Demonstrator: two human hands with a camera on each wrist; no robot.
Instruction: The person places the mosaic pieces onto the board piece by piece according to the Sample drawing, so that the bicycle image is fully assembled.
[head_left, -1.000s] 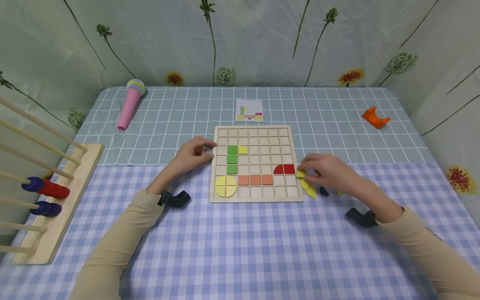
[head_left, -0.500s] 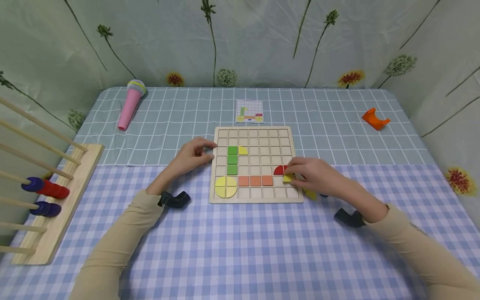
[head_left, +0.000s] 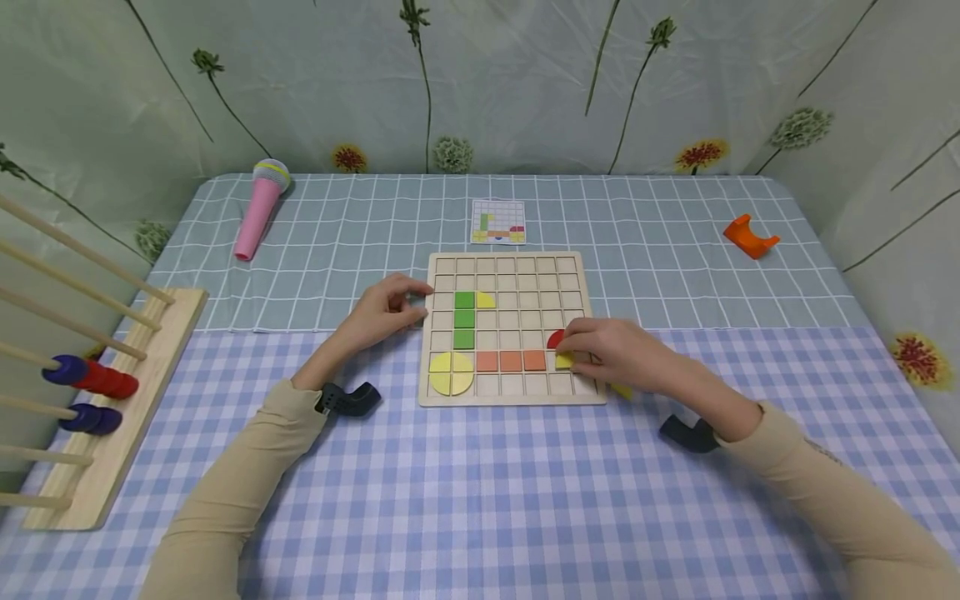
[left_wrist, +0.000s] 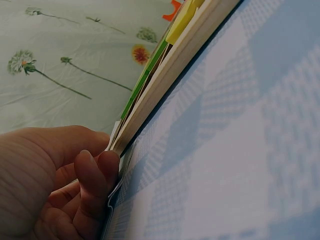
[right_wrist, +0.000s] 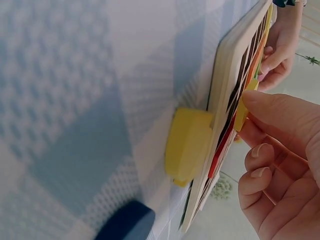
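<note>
In the head view a wooden grid board (head_left: 525, 322) bears green squares (head_left: 464, 318), a yellow quarter circle (head_left: 485, 300), orange squares (head_left: 511, 361) and a circle of yellow quarters (head_left: 451, 373). My left hand (head_left: 384, 310) holds the board's left edge with thumb and fingertips; the left wrist view shows the fingers curled at it. Over the lower right cells, my right hand (head_left: 617, 354) pinches a yellow puzzle piece (right_wrist: 245, 111) between thumb and forefinger; its outline is partly hidden. A red piece (head_left: 555, 339) shows beside these fingertips.
More yellow pieces (right_wrist: 189, 145) and a dark blue piece (right_wrist: 127, 222) lie right of the board. Behind it is a pattern card (head_left: 498, 222). A pink toy microphone (head_left: 258, 210), a wooden bead rack (head_left: 127, 400) and an orange curved block (head_left: 751, 237) stand farther out.
My right hand has picked up the yellow piece from beside the board and carried it left over the lower right cells. The left hand has stayed at the edge.
</note>
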